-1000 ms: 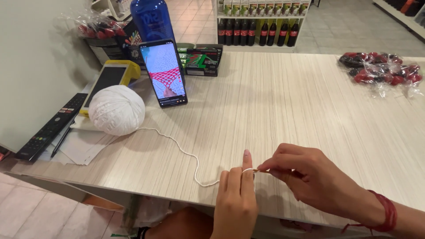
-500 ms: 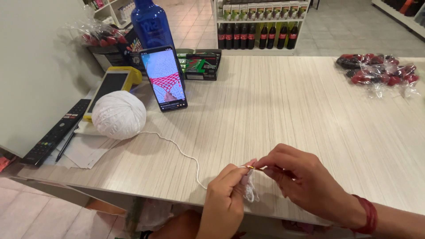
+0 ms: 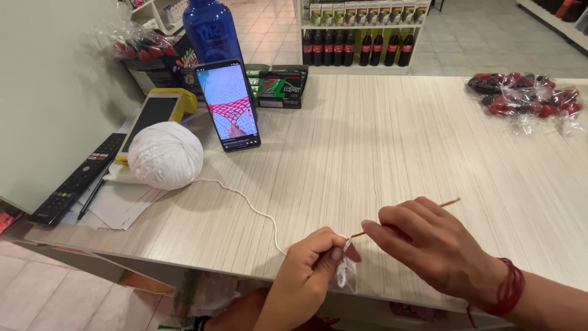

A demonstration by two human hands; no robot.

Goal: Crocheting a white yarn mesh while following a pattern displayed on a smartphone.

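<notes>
Crochet work at the near edge of the pale wood-grain worktop (image 3: 392, 141). Our left hand (image 3: 306, 279) is closed, pinching a small white looped piece of yarn work (image 3: 345, 273); our right hand (image 3: 429, 245) grips a thin orange crochet hook (image 3: 450, 201), its tip at the loop. The white yarn strand (image 3: 245, 199) runs back to the round white yarn ball (image 3: 165, 155). A second ago our left fingers lay extended along a flat strand; now they have curled shut and a loop hangs below them, so we judge a stitch begun. The propped smartphone (image 3: 229, 105) showing red netting stays put.
</notes>
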